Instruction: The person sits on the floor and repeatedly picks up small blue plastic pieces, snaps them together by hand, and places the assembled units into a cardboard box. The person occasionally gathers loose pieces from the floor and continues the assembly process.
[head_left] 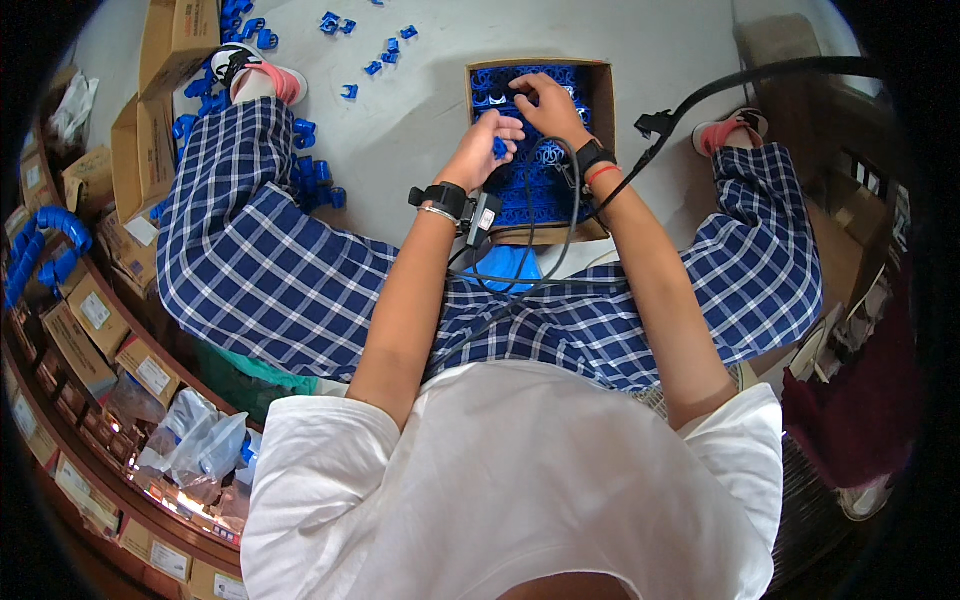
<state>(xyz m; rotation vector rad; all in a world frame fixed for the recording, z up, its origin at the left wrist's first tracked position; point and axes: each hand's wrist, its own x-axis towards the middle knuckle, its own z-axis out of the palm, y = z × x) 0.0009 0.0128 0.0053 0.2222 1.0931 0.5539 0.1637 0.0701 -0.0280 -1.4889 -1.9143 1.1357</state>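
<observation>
Grey concrete floor (pixel 420 110), person seated on it w/ legs spread in blue-checked trousers, an open cardboard box (pixel 603 95) between the knees. Box is packed w/ blue plastic clips (pixel 535 185) laid in tight rows. More loose clips (pixel 385 52) scattered on the floor beyond the box, and a bigger heap (pixel 312 175) beside the left knee. Stacked cartons (pixel 160 110) and a shelf of small labelled boxes (pixel 95 320) run along the left side; clear plastic bags (pixel 195 440) near the left hip.

Left hand (pixel 490 145) hovers over the near-left part of the box, fingers curled, pinching one blue clip (pixel 499 148) between thumb and fingertips. Right hand (pixel 548 103) sits further in, near the top row, fingers bent down and touching the clips there; can't tell if it actually grips one or just presses on them. Both wrists wear dark bands, and a black cable (pixel 530 270) loops from the left wrist across the lap.

Doing this step well, as I judge it: keep the clip oriented same as its neighbours before it goes down, so the row stays flush. Use the right hand to steady the adjoining pieces so they don't tip or pop out when the new one is pushed in. Press straight down, not at an angle. Keep that cable clear of the box edge, as it hangs close to the packed rows and could snag.
</observation>
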